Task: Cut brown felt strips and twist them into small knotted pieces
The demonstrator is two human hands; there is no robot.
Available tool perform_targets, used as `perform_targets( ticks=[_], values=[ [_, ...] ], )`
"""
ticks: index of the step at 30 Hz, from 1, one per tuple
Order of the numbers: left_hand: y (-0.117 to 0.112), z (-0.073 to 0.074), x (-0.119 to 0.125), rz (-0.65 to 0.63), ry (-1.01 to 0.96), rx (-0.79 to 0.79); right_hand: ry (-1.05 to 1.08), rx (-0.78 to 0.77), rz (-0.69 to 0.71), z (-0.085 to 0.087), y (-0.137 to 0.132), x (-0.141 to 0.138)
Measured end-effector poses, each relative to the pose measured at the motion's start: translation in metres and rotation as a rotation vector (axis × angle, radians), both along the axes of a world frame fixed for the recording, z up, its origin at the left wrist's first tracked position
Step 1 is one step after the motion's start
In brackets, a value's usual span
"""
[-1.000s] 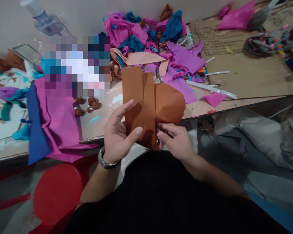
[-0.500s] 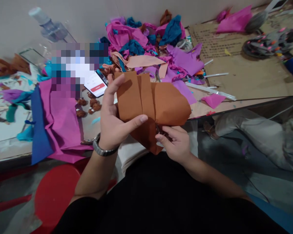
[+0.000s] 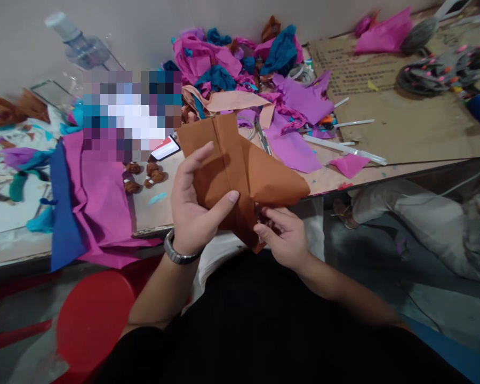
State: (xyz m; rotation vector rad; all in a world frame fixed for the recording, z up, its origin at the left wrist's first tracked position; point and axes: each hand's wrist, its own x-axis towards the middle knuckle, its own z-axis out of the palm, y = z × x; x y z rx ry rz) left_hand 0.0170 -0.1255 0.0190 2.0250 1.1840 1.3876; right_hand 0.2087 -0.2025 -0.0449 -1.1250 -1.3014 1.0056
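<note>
A folded sheet of brown paper [image 3: 240, 165] is held above my lap, at the front edge of the low table [image 3: 168, 202]. My left hand [image 3: 196, 210], with a metal wristband, grips the sheet from the left, thumb across its front. My right hand [image 3: 284, 234] is closed on small scissors [image 3: 260, 217] under the sheet's lower edge; the blades are mostly hidden by the paper.
Pink and blue paper sheets [image 3: 96, 202] hang over the table's left front. A heap of crumpled pink, teal and purple paper [image 3: 244, 64] lies behind. White sticks [image 3: 344, 144], a plastic bottle [image 3: 80, 45], small brown paper balls [image 3: 144, 173], a red stool [image 3: 92, 320], and another person's legs [image 3: 416, 218].
The brown sheet has tilted and dropped lower, its top corner swinging left. My left hand shifted its grip down the sheet. My right hand stayed at the lower edge with the scissors.
</note>
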Motion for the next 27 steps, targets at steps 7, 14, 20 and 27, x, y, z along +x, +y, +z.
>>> perform_targets(
  ticks=[7,14,20,27],
  values=[
    [-0.006,0.006,-0.003,-0.126,-0.046,-0.088,0.185,-0.088,0.209,0.009,0.002,0.0],
    [-0.009,0.014,-0.002,-0.148,-0.02,-0.071,0.326,-0.136,0.242,0.014,0.004,-0.002],
    [-0.012,0.022,-0.003,-0.125,0.077,-0.021,0.404,-0.236,0.24,0.014,0.003,-0.006],
    [-0.016,0.026,-0.001,-0.097,0.176,0.051,0.493,-0.241,0.251,0.011,0.003,-0.009]
  ],
)
